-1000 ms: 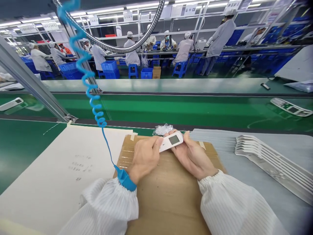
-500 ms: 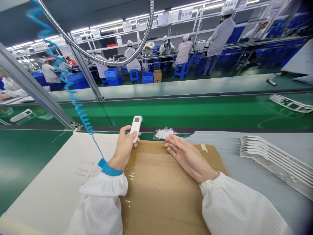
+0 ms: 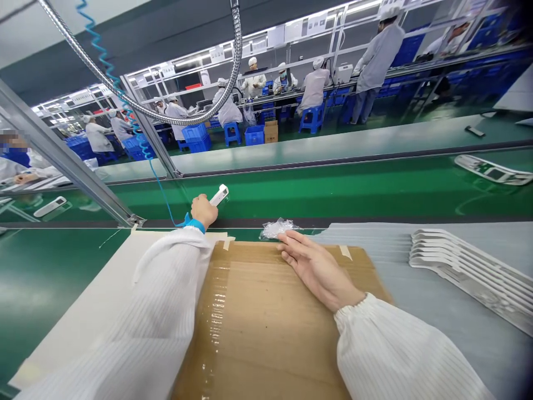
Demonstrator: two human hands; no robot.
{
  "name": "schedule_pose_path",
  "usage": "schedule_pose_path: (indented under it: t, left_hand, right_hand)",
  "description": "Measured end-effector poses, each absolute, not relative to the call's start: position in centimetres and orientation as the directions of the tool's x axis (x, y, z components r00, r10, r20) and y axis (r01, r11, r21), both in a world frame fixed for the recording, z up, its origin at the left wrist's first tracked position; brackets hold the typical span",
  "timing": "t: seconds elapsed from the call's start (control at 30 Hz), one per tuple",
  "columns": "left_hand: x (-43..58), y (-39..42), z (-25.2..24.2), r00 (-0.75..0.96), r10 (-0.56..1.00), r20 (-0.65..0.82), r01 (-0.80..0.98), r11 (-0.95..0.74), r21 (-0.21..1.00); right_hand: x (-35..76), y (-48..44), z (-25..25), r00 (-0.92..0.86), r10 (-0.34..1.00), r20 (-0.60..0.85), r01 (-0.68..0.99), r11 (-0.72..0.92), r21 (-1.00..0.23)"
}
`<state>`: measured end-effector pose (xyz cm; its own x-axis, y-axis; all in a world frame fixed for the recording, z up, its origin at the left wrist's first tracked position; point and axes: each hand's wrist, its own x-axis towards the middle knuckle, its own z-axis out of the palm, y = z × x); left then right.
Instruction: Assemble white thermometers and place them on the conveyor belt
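My left hand (image 3: 204, 211) clenched on white handheld device (image 3: 219, 195), now farther out over green conveyor belt (image 3: 316, 191); right hand (image 3: 317, 271) open on cardboard sheet (image 3: 258, 328), near clear plastic wrap (image 3: 277, 228).

The left hand (image 3: 204, 211) reaches far forward, left of centre, curled closed (knuckles up), while the right hand (image 3: 317, 270) lies palm down at centre-right, fingers (image 3: 293, 239) loosely spread.

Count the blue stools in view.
2 show clearly: one blue stool under a seated worker beyond the belts, another blue stool under a seated worker further right. More may be hidden behind the blue crates.
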<state>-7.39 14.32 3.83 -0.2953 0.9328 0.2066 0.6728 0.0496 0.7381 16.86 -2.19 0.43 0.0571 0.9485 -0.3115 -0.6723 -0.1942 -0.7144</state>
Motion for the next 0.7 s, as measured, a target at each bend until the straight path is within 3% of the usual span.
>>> schedule_pose_path:
  t: [0.13,0.23,0.33,0.4,0.47,0.57,0.7]
  left_hand:
    - [-6.3,12.0,3.8,-0.278,0.933,0.23,0.704,0.035,0.71]
    - [-4.3,9.3,3.3,-0.173,0.968,0.182,0.694,-0.011,0.72]
    - [-1.3,6.0,2.6,0.089,0.971,0.224,0.681,-0.223,0.697]
    - [0.6,4.2,2.2,0.445,0.862,0.243,0.68,-0.502,0.534]
    - [1.8,3.1,2.1,0.569,0.802,0.182,0.692,-0.586,0.422]
    - [1.7,2.6,1.8,0.503,0.844,0.187,0.688,-0.522,0.504]
    - [-0.9,2.5,0.2,0.115,0.934,0.337,0.684,-0.32,0.655]
  right_hand:
    - [17.2,-2.0,-0.4,0.039,0.96,-0.277,-0.677,-0.178,-0.714]
    - [17.3,-2.0,-0.7,0.036,0.96,-0.277,-0.685,-0.178,-0.706]
    - [17.3,-2.0,-0.5,0.031,0.958,-0.285,-0.688,-0.186,-0.702]
    - [17.3,-2.0,-0.2,0.04,0.956,-0.292,-0.684,-0.187,-0.705]
    - [17.1,-2.1,0.2,0.047,0.953,-0.298,-0.68,-0.188,-0.709]
    - [17.0,-2.2,0.8,0.058,0.947,-0.317,-0.676,-0.197,-0.71]
    - [16.9,-2.3,1.1,0.087,0.931,-0.354,-0.677,-0.205,-0.706]
